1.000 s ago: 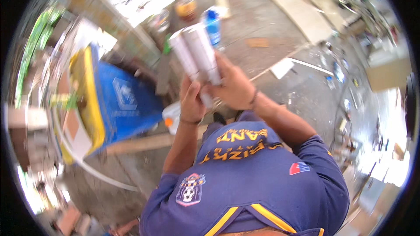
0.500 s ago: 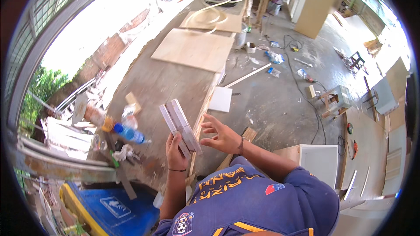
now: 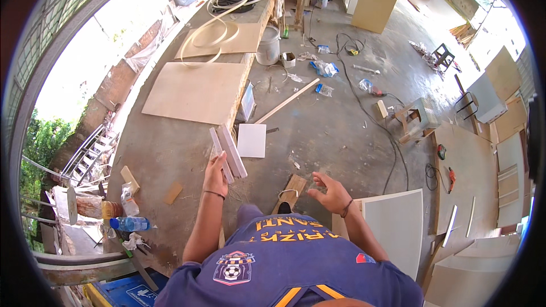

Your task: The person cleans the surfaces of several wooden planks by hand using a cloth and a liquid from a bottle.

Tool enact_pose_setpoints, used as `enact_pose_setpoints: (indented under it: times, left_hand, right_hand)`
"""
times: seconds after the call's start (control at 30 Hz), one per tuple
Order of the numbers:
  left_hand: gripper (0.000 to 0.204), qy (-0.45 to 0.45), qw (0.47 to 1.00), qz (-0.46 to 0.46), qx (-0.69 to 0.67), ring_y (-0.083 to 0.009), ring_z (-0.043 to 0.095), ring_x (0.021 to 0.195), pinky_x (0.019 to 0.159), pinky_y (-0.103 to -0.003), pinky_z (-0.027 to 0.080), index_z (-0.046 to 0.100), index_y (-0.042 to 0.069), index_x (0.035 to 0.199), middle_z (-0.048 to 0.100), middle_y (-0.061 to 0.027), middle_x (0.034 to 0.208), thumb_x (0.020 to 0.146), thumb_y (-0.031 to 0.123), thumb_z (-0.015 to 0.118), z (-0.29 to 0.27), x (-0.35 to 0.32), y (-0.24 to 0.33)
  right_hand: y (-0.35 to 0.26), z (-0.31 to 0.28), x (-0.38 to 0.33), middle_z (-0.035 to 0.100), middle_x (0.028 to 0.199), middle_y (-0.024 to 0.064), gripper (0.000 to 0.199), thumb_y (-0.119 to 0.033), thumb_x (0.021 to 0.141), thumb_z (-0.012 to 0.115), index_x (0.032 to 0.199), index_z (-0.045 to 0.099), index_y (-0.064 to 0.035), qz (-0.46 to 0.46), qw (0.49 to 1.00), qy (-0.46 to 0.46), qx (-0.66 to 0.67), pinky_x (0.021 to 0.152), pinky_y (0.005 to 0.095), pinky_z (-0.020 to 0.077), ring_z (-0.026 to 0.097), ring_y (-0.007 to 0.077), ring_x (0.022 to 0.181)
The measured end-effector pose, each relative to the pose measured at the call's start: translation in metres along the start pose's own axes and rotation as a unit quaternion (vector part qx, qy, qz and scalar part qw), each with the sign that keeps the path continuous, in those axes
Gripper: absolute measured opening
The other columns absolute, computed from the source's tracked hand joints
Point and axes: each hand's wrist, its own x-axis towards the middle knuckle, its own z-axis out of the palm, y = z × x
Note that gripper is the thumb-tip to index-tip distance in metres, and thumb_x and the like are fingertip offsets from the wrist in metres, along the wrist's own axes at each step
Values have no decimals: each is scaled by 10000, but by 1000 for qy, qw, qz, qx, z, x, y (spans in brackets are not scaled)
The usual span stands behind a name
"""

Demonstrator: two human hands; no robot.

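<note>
Narrow pinkish-white board strips (image 3: 234,156) are bunched lengthwise in my left hand (image 3: 215,175), whose fingers and thumb close around their near left side. They stand tilted over the front edge of the workbench (image 3: 187,159). My right hand (image 3: 331,194) is apart from them, off to the right above the floor and beside a white cabinet panel (image 3: 392,222). Its fingers are spread a little and nothing shows in them. A square white board (image 3: 252,140) lies just beyond the strips.
Plywood sheets (image 3: 196,92) and coiled pale edging strip (image 3: 219,37) lie on the far bench. A blue-capped bottle (image 3: 131,224) and wood offcuts (image 3: 129,179) are at the left. Across the floor run black cables (image 3: 364,96), near a small stool (image 3: 418,119) and a bucket (image 3: 268,46).
My right hand has drawn away from the strips toward the right. The left hand still holds them, and the view has swung rightward.
</note>
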Motion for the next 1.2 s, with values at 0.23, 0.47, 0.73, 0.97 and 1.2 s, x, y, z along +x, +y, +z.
enact_pose_setpoints:
  times: [0.23, 0.47, 0.73, 0.97, 1.2]
  left_hand:
    - [453, 47, 995, -78, 50, -205, 564, 1041, 868, -448, 446, 511, 77, 1200, 593, -34, 1099, 849, 331, 643, 54, 77, 22]
    - [477, 66, 995, -35, 64, -167, 517, 1010, 842, -392, 383, 506, 105, 1143, 570, -19, 1070, 804, 387, 687, 79, 207, 41]
    - [531, 122, 980, 21, 156, -132, 508, 941, 782, -328, 374, 502, 83, 1105, 565, -31, 1008, 759, 417, 727, 137, 333, 100]
    - [577, 68, 960, 109, 248, -156, 530, 879, 786, -300, 441, 508, -20, 1079, 568, -89, 981, 730, 363, 762, 234, 498, 123]
    - [550, 116, 925, 121, 341, -200, 579, 827, 747, -338, 472, 570, -22, 1009, 612, -112, 892, 697, 381, 777, 312, 689, 115]
  right_hand:
    - [12, -22, 40, 585, 1199, 158, 577, -211, 820, 701, 1305, 459, -13, 54, 998, 13, 32, 913, 341, 456, 582, 227, 1077]
    - [121, -30, 170, 595, 1179, 189, 579, -299, 810, 686, 1277, 492, -16, 148, 986, -6, 80, 887, 377, 469, 593, 294, 1061]
    - [328, -12, 253, 626, 1079, 191, 397, -381, 830, 563, 1136, 599, -131, 110, 870, -305, -371, 852, 443, 485, 590, 374, 1025]
    - [340, -87, 335, 640, 1054, 167, 364, -361, 842, 557, 1130, 587, -140, 346, 923, -135, -104, 806, 443, 497, 608, 350, 981]
    - [385, -210, 429, 654, 1029, 144, 332, -342, 853, 551, 1123, 574, -150, 388, 916, -75, -68, 760, 443, 509, 627, 327, 938]
